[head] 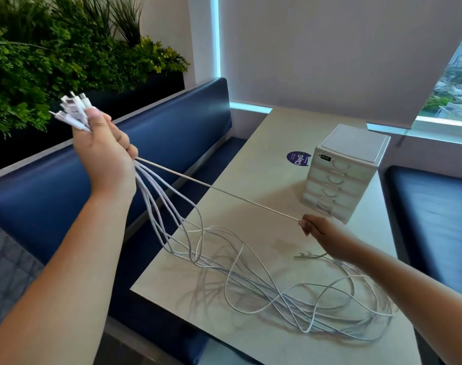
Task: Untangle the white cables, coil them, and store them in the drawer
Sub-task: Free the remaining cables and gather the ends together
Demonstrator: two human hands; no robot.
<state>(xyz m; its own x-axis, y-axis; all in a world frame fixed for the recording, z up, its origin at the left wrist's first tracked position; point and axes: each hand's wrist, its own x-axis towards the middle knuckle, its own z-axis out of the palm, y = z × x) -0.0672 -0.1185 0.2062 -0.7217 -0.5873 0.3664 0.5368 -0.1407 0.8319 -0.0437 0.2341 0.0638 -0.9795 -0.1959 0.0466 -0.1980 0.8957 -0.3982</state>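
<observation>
**Untangling: drawing one strand out of the bunch**

Gripping a fistful of plug ends (71, 109) in the left hand (103, 146), raised at ten o'clock in the view over the blue bench (171, 133), fingers curling tight round the bundle and connectors fanning out above the thumb. Letting the rest of the white cables (277, 291) hang from that fist toward five o'clock and sprawl in crossing loops over the table (264, 143), out to its four o'clock edge. Stretching a single cable (216, 191) taut from the fist toward four o'clock into the right hand (319, 231), thumb and forefinger pinching it, the other fingers curling beneath. Leaving a few loose connector ends (307, 255) lying on the table just at six o'clock of that hand. Leaving the small drawer unit (340, 175) untouched at twelve o'clock of the right hand, near but apart, every drawer seemingly closed.

Judging from this: working through the untangling step, with coiling and storing not yet begun. Calling next, most likely, for running the pinch along the taut strand, freeing it from the crossings at five o'clock without tightening any knot.
</observation>
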